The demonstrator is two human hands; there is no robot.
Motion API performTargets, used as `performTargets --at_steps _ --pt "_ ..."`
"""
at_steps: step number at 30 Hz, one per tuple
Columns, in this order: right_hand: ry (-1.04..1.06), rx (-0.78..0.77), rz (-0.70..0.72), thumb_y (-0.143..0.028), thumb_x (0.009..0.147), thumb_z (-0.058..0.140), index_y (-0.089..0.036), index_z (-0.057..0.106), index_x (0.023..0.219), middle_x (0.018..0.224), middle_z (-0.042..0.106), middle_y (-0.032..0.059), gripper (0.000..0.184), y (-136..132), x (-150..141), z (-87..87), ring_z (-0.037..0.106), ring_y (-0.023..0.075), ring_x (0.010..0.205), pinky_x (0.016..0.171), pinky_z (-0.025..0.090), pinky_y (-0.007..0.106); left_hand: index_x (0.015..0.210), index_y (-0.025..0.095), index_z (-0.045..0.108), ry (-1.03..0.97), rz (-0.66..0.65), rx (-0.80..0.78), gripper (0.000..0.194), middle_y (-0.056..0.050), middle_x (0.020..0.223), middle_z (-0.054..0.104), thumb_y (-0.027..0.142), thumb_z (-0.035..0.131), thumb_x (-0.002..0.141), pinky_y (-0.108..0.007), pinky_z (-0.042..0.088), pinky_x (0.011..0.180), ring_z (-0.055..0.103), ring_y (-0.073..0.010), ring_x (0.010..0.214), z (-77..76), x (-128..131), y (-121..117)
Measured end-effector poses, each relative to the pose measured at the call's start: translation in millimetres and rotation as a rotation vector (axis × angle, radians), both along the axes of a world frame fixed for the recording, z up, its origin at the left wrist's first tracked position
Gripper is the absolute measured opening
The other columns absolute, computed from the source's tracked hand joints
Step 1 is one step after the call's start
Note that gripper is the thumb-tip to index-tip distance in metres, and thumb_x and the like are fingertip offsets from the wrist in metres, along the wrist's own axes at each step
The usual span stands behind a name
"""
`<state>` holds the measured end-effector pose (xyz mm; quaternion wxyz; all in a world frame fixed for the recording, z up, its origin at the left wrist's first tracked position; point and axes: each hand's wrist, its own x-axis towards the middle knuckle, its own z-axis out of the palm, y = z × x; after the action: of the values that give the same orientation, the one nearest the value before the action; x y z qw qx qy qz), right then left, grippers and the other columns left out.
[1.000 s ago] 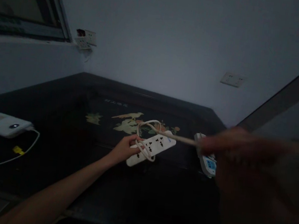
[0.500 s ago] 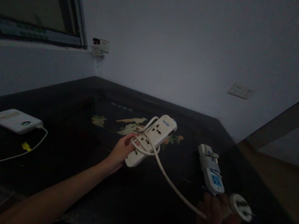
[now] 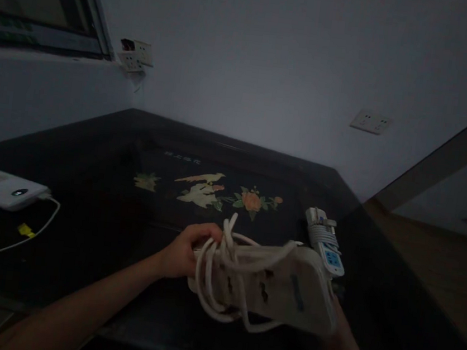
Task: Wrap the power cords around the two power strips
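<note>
A white power strip (image 3: 283, 293) is raised over the black table, tilted with its socket face toward me. Its white cord (image 3: 228, 258) is looped loosely around the near-left part of it. My left hand (image 3: 191, 249) is closed around the strip's left end, with the cord loops beside its fingers. Behind the strip's right end is my right hand (image 3: 338, 324); its fingers are hidden and blurred, so what they hold does not show. The plug is out of sight.
A second power strip (image 3: 325, 241), its cord wound round it, lies on the table (image 3: 150, 317) at right. At left lies a white device (image 3: 4, 189) with a cable and yellow tag (image 3: 26, 230). Wall sockets (image 3: 370, 122) are on the back wall.
The power strip has come nearer and turned to lie more across my view. My right hand, which held the plug out at lower right, has moved behind the strip's right end.
</note>
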<state>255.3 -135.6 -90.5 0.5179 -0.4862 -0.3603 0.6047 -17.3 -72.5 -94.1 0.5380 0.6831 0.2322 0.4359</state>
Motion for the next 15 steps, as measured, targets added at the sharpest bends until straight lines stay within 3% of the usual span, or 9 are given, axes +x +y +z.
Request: performTargets --at_steps 2,6,11,15 --pt "-0.061 -0.019 0.069 -0.049 0.070 0.073 -0.020 0.066 0.091 0.056 0.053 -0.0038 0.036 7 -9 6.7 0.044 0.0091 0.045 0.042 0.035 0.020 0.088 0.016 0.067 0.135 -0.096 0.073 0.035 -0.005 0.081 0.070 0.029 0.079 0.058 -0.025 0.049 0.065 0.064 -0.0187 0.069 3.4 -1 -4" --pt "-0.136 0.095 0.230 -0.056 0.076 0.065 -0.022 0.057 0.102 0.053 0.053 -0.0057 0.044 17 -17 22.8 0.033 0.0061 0.037 0.036 0.022 0.017 0.090 0.016 0.068 0.299 -0.198 0.106 0.034 -0.007 0.086 0.071 0.032 0.077 0.060 -0.025 0.049 0.070 0.066 -0.0214 0.076 6.8 0 -4" --pt "-0.310 0.249 0.232 -0.048 0.074 0.070 -0.020 0.063 0.087 0.073 0.061 0.0003 0.031 27 -9 47.1 0.052 0.0109 0.056 0.046 0.037 0.019 0.090 0.016 0.065 0.256 -0.208 -0.083 0.031 -0.006 0.092 0.070 0.025 0.075 0.062 -0.025 0.050 0.070 0.065 -0.0188 0.078 4.2 3 5" --pt "-0.491 0.359 0.368 -0.035 0.079 0.066 -0.018 0.070 0.076 0.079 0.059 0.0019 0.018 37 -6 57.5 0.053 0.0112 0.063 0.051 0.039 0.021 0.094 0.017 0.066 0.270 -0.260 -0.121 0.031 -0.004 0.090 0.070 0.022 0.074 0.064 -0.024 0.049 0.069 0.064 -0.0164 0.076 0.4 5 7"
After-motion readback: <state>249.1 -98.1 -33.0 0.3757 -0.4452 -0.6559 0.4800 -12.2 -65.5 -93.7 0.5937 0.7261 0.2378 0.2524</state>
